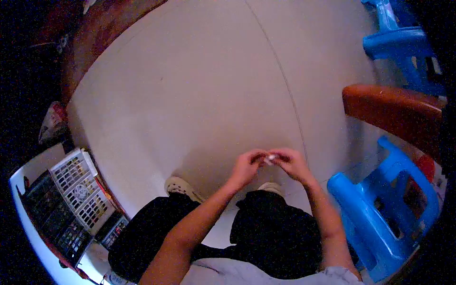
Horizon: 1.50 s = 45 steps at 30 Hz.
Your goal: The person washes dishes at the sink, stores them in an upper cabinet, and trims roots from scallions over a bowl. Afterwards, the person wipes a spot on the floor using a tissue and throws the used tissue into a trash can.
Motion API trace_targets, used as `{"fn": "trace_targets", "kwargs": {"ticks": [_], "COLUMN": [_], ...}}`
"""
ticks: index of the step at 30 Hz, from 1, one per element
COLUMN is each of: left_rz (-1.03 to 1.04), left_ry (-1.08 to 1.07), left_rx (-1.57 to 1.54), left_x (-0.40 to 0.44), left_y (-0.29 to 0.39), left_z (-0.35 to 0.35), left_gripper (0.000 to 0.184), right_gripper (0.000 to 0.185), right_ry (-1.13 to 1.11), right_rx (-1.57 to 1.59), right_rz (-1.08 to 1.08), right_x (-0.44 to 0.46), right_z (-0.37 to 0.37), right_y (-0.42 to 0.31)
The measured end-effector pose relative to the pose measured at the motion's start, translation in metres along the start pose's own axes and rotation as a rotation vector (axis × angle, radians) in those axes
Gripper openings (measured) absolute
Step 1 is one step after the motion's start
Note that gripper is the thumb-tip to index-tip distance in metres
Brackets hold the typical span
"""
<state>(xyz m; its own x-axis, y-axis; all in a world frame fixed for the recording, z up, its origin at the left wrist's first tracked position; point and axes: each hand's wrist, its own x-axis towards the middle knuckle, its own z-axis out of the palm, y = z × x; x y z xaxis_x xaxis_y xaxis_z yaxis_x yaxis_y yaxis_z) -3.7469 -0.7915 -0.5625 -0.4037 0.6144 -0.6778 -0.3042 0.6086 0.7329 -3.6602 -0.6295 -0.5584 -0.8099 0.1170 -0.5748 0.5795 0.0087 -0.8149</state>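
Both hands meet in front of me, above the floor and over my feet. Between their fingertips is a small whitish object [270, 159], too small and blurred to name. My left hand [247, 167] is closed, its fingertips pinching at the left side of this object. From the right, my right hand [292, 165] is closed on it as well, thumb and fingers pressed together. The fingers cover part of the object.
A blue plastic stool [380, 213] stands close to my right arm, and more blue stools [399, 42] are farther back. Between them juts a brown wooden edge [389, 102]. On my left is a white plastic basket [80, 190] beside dark crates [45, 204]. Pale floor [199, 85] lies ahead.
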Motion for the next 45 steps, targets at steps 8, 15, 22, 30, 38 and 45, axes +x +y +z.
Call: {"fn": "trace_targets", "kwargs": {"ticks": [8,15,22,30,38,45], "left_rz": [0.008,-0.137,-0.064,-0.050,-0.093,-0.107], "left_ry": [0.315,0.332,0.340,0.424,0.393,0.384], "left_rx": [-0.274,-0.214,-0.395,-0.440,-0.439,-0.437], "left_x": [-0.046,-0.071,-0.069,-0.093,-0.095,-0.101], "left_y": [-0.049,-0.027,-0.054,-0.050,-0.054,-0.048], "left_z": [-0.030,-0.023,0.005,-0.021,-0.003,-0.014], "left_gripper": [0.022,0.020,0.020,0.019,0.018,0.018], "right_gripper": [0.014,0.015,0.014,0.021,0.027,0.023], "right_ry": [1.311,1.107,0.805,0.918,0.675,0.348], "right_rx": [-0.648,-0.584,-0.451,-0.769,-0.684,-0.572], "right_rz": [-0.378,-0.461,-0.486,-0.520,-0.683,-0.626], "right_x": [0.098,0.112,0.117,0.156,0.144,0.148], "right_z": [-0.137,-0.043,-0.006,-0.086,0.005,0.037], "right_y": [0.019,0.001,-0.014,-0.044,-0.032,-0.052]}}
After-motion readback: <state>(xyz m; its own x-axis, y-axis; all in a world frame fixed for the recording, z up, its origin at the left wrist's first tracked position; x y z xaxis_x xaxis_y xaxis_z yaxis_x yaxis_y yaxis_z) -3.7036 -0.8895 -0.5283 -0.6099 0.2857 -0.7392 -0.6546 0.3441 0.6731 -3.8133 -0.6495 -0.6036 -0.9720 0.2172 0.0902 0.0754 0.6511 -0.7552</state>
